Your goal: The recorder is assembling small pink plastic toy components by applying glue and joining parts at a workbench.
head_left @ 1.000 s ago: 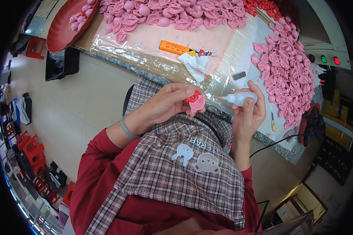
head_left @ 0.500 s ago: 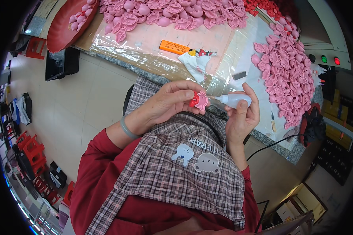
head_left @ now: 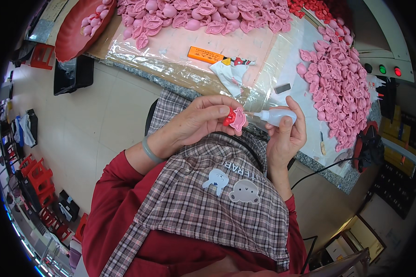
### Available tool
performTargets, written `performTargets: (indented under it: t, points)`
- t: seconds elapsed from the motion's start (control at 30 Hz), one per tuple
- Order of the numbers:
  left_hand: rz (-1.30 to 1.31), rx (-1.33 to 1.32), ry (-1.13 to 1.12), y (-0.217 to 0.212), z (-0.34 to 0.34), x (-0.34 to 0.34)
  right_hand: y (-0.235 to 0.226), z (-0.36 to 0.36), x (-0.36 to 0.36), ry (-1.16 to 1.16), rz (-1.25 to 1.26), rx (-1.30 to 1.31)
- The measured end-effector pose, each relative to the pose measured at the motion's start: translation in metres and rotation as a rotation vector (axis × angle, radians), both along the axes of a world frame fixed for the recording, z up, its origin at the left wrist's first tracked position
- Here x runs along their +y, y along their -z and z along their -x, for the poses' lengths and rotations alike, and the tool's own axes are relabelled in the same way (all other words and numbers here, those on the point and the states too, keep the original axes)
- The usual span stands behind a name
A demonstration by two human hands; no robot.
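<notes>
Between the thumb and fingers of my left hand (head_left: 207, 114) is a small pink plastic shell piece (head_left: 238, 119), its hollow side showing, with a red bow-like part (head_left: 228, 117) at its left side. My right hand (head_left: 284, 136) grips a translucent white squeeze bottle (head_left: 278, 116), lying sideways between thumb and fingers. The bottle's thin nozzle points left, its tip close to the pink piece's right edge. Whether the tip touches it I cannot tell. Both hands are over my lap, at the table's near edge.
Pink shell pieces lie heaped at the table's back (head_left: 203, 16) and right (head_left: 337, 87). Red parts (head_left: 309, 7) sit between the heaps. A red tray (head_left: 71, 46) stands at far left. An orange box (head_left: 204, 54), crumpled white cloth (head_left: 231, 76) and dark grey block (head_left: 282, 88) lie ahead.
Hardly anything differs. The squeeze bottle has shifted and tilted very slightly in my right hand; my left hand keeps the pink piece in place.
</notes>
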State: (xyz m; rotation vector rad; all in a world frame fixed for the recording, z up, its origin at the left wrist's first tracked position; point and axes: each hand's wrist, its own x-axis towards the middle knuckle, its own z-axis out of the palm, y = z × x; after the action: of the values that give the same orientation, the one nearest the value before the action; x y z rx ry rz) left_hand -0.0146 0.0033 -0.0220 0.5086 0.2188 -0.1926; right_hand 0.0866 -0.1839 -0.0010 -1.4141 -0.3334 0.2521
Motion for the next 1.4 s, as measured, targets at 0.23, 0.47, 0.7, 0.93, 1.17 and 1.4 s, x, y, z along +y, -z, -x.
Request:
performTargets:
  t: [0.23, 0.47, 0.7, 0.93, 1.17, 1.4]
  points:
    - [0.004, -0.027, -0.004, -0.002, -0.002, 0.000, 0.003, 0.000, 0.001, 0.013, -0.027, 0.016]
    - [-0.007, -0.016, -0.013, -0.003, -0.002, -0.001, 0.002, 0.000, 0.001, 0.003, -0.037, 0.015]
    - [-0.010, -0.010, -0.016, -0.003, -0.002, -0.002, 0.003, 0.001, 0.001, 0.000, -0.014, 0.012]
    - [0.001, -0.007, -0.011, 0.000, -0.002, 0.001, 0.004, 0.000, 0.003, 0.036, -0.049, 0.035]
    - [-0.098, 0.008, -0.032, 0.001, -0.002, -0.001, 0.000, -0.012, 0.001, -0.030, -0.199, 0.130]
    - [-0.131, -0.008, 0.016, -0.008, 0.000, 0.000, -0.008, -0.053, 0.017, -0.038, 0.188, -0.192]
